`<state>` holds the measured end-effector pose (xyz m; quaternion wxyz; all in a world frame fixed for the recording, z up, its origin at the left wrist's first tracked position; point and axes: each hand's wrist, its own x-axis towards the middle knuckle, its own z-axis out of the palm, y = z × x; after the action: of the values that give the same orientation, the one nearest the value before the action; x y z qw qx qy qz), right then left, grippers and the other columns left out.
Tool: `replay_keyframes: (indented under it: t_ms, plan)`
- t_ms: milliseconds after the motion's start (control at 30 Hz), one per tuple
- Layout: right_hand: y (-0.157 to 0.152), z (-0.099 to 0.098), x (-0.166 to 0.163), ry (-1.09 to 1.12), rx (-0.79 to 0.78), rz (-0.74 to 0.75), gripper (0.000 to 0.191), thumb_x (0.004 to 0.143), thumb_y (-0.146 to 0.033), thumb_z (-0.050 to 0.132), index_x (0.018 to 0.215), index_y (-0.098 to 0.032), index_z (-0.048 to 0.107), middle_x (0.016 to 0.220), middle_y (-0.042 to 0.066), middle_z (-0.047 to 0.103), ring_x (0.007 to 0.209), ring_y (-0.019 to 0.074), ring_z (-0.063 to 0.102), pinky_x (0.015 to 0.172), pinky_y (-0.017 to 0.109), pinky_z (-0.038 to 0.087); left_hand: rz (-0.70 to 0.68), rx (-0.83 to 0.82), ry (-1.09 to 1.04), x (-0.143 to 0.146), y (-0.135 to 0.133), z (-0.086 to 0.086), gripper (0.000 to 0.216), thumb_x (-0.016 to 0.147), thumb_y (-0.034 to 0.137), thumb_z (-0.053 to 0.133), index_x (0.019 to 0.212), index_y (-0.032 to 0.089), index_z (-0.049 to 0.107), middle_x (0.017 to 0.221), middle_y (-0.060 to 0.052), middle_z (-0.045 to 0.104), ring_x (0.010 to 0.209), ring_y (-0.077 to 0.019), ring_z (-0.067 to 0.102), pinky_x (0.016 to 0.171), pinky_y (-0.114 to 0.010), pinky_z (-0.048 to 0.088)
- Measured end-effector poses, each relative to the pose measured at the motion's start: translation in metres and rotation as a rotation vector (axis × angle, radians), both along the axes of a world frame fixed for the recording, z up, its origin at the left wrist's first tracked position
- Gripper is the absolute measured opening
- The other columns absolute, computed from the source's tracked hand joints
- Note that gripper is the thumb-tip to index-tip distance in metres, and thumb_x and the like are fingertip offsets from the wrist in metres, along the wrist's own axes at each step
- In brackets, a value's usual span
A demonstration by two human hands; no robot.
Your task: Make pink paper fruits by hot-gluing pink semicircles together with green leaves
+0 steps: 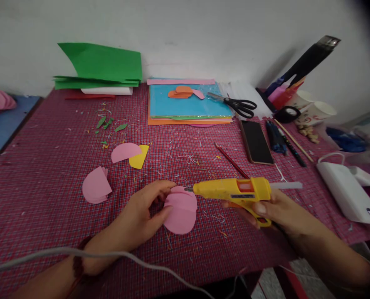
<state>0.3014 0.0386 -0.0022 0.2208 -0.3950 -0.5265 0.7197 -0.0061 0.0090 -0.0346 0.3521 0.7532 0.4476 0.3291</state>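
My left hand pinches the left edge of a round pink paper piece, which has a fold across its upper part. In my right hand is a yellow glue gun, with a clear glue stick jutting from its back. The gun's metal nozzle points left and is at the top of the pink paper; whether it touches cannot be told. Left of my left hand lies a small stack of folded pink paper. Beyond it, a pink half circle overlaps a yellow paper piece.
Black scissors rest on blue paper packs. A phone, red pencil and white power box lie to the right. Green sheets stand at the back left. A white cable crosses the foreground.
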Motion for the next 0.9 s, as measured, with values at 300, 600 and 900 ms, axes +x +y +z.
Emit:
replay_keyframes:
  t_ms: [300,600,900]
  plan:
    - [0.002,0.005,-0.001,-0.086,-0.041,-0.001,0.042,0.071,-0.060,0.067,0.085,-0.019,0.067,0.058,-0.002,0.050,0.046,0.0071,0.037,0.041,0.022,0.021,-0.134,0.059,0.012,-0.001,0.005,0.006,0.038,0.084,0.004,0.053,0.117,0.023,0.056,0.106,-0.005,0.061,0.097,-0.0149,0.058,0.081,-0.030,0.050]
    - [0.004,0.003,-0.005,-0.034,-0.019,0.099,0.038,0.077,-0.055,0.065,0.098,-0.024,0.069,0.064,-0.001,0.054,0.047,0.0078,0.038,0.041,0.021,0.027,-0.157,0.171,0.042,-0.002,0.004,-0.002,0.025,0.086,0.008,0.054,0.104,0.021,0.065,0.105,-0.007,0.060,0.097,-0.0162,0.060,0.079,-0.031,0.053]
    - [0.003,0.004,-0.018,-0.066,0.143,0.113,0.040,0.082,-0.053,0.062,0.105,-0.020,0.065,0.065,-0.002,0.051,0.048,0.0074,0.040,0.040,0.018,0.031,-0.150,0.202,0.052,-0.002,0.005,-0.001,0.020,0.087,0.008,0.053,0.100,0.020,0.063,0.103,-0.007,0.063,0.097,-0.0161,0.061,0.080,-0.031,0.053]
